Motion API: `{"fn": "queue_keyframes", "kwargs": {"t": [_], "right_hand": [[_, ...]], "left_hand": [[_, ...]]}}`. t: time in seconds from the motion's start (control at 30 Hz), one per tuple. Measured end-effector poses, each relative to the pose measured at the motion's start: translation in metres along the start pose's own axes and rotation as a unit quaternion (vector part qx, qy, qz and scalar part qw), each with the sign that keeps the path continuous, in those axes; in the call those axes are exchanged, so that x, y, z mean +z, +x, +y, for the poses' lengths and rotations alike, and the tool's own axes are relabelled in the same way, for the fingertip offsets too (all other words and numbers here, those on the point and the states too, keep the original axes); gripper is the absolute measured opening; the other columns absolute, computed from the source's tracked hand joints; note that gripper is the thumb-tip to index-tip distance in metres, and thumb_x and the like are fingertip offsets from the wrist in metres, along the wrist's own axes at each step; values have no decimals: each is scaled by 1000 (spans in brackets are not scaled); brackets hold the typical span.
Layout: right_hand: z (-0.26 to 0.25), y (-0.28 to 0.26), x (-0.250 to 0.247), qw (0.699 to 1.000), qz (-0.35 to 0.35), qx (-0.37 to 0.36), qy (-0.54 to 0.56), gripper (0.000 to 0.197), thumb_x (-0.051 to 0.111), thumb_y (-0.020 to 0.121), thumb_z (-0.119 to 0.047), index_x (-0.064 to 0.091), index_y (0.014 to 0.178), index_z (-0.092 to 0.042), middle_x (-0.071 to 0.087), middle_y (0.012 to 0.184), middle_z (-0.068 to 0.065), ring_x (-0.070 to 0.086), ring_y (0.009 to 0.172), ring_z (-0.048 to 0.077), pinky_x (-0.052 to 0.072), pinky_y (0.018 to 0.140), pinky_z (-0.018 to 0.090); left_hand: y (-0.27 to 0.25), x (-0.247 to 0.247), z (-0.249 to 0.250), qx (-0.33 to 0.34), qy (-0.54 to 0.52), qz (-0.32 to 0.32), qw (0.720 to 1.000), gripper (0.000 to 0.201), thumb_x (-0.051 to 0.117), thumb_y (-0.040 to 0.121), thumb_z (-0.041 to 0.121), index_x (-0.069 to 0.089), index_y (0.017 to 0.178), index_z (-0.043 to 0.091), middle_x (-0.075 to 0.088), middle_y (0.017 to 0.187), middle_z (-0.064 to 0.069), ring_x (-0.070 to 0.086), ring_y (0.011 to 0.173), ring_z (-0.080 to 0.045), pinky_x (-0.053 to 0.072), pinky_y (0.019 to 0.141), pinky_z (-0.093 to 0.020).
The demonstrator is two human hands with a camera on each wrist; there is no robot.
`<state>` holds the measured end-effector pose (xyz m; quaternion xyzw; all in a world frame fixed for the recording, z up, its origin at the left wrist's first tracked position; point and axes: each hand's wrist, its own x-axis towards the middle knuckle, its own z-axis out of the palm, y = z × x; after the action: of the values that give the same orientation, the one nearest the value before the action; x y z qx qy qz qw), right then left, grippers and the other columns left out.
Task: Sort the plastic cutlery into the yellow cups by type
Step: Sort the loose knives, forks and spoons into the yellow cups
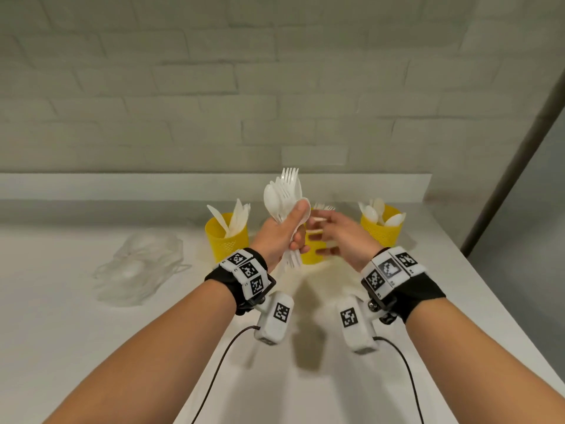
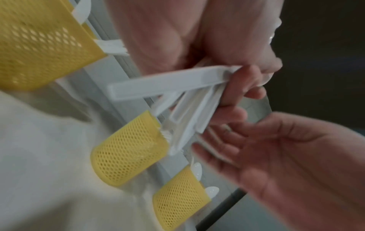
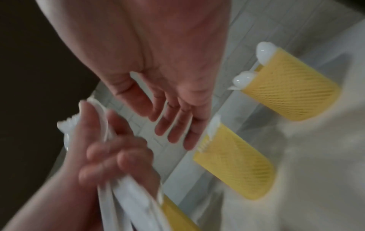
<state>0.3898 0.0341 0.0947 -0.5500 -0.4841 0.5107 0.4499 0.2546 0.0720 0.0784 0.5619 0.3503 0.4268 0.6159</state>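
Observation:
My left hand [image 1: 282, 237] grips a bundle of white plastic forks and spoons [image 1: 286, 194] upright above the table, heads up. The bundle's handles [image 2: 168, 84] fan out below its curled fingers [image 2: 239, 87]. Just to the right, my right hand [image 1: 336, 234] reaches toward the bundle with straight fingers [image 3: 173, 125] and holds nothing. Three yellow mesh cups stand behind in a row. The left cup [image 1: 226, 240] holds knives. Both hands partly hide the middle cup [image 1: 310, 255], which holds forks. The right cup [image 1: 382, 231] holds spoons.
A crumpled clear plastic bag [image 1: 140, 264] lies on the white table [image 1: 76, 332] at the left. A low ledge and a brick wall [image 1: 275, 87] close off the back. The table's right edge [image 1: 477, 270] runs diagonally past the right cup.

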Motion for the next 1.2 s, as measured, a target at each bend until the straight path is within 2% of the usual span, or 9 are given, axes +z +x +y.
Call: {"fn": "queue_keyframes", "kwargs": {"t": [0.13,0.27,0.53,0.7,0.8,0.93,1.03,1.13,1.2], "right_hand": [[-36,13,9,996,-22,-63,58,48,36,87,1,53,130,-14,60,127,4,55,109,20,44,88,36],[-48,25,31,991,-72,-86,68,22,45,94,-10,64,104,-10,64,93,5,59,83,17,47,76,29],[-36,57,51,990,-4,-108,88,20,62,89,-10,68,106,-2,69,92,14,66,66,14,58,67,23],[-47,73,62,966,134,-217,39,13,45,99,-25,57,94,-26,71,88,0,66,85,14,52,77,31],[-65,76,70,938,179,-277,103,16,37,101,-32,50,93,-28,58,62,4,62,59,19,56,62,29],[-77,86,83,958,133,-255,11,5,58,92,-31,61,93,-28,44,44,-16,38,36,2,33,37,17],[-74,87,95,961,11,-229,-155,16,63,88,-20,72,101,-23,59,52,-28,56,53,-11,40,53,6],[-70,90,103,952,-41,-222,-207,11,67,85,-22,75,86,-29,72,86,-12,64,89,4,49,82,22],[-72,93,105,952,-44,-216,-213,10,68,84,-21,75,82,-28,70,77,-15,63,79,0,48,74,19]], "left_hand": [[-3,-18,8,-50,12,-7,999,59,42,83,67,50,65,12,34,40,3,30,37,-12,45,51,-26],[-4,-33,11,-76,43,-36,996,70,34,65,83,48,64,14,33,41,3,28,38,-12,43,50,-25],[1,-70,5,-66,21,-27,997,18,73,81,13,57,89,16,40,55,4,29,36,-5,37,42,-20],[9,-92,6,-54,-9,3,999,26,52,96,36,65,108,17,43,58,1,26,39,-8,41,44,-22],[13,-106,9,-48,62,22,997,26,49,97,39,66,104,21,38,59,-1,27,42,-11,43,46,-23],[14,-122,11,-33,154,12,987,23,51,96,40,68,101,25,29,57,0,30,44,-8,43,49,-23],[15,-131,9,-36,158,9,987,25,54,95,38,69,107,20,28,55,2,30,43,-6,40,48,-23],[15,-140,6,-46,160,6,986,22,59,93,33,71,107,20,29,54,3,32,43,-6,41,47,-23],[16,-144,5,-47,160,4,986,23,62,92,31,71,108,18,31,54,3,33,42,-6,42,46,-23]]}}
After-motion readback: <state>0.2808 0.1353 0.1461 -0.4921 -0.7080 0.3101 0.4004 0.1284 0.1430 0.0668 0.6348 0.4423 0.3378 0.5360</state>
